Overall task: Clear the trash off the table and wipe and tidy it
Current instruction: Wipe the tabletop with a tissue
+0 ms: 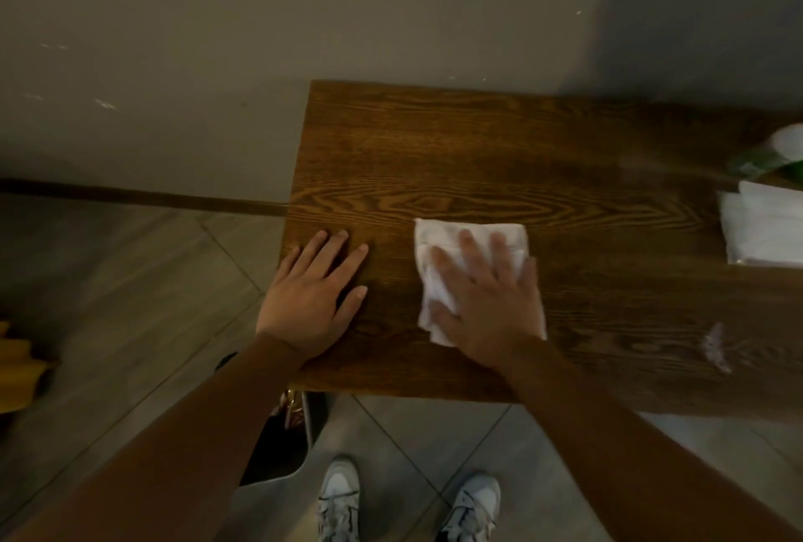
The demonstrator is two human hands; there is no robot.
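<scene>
A dark wooden table [478,159] stands against a grey wall. My right hand [486,298] presses flat on a white folded tissue [434,246] near the table's front edge, fingers spread over it. My left hand [310,294] lies flat and empty on the table's left front corner, a short way left of the tissue. A small whitish smear [717,346] shows on the wood at the front right.
A white pack of tissues [760,228] and a green and white item [773,154] sit at the table's right edge. A grey bin [282,446] with trash stands on the tiled floor under the left front corner. Something yellow [17,367] lies at far left.
</scene>
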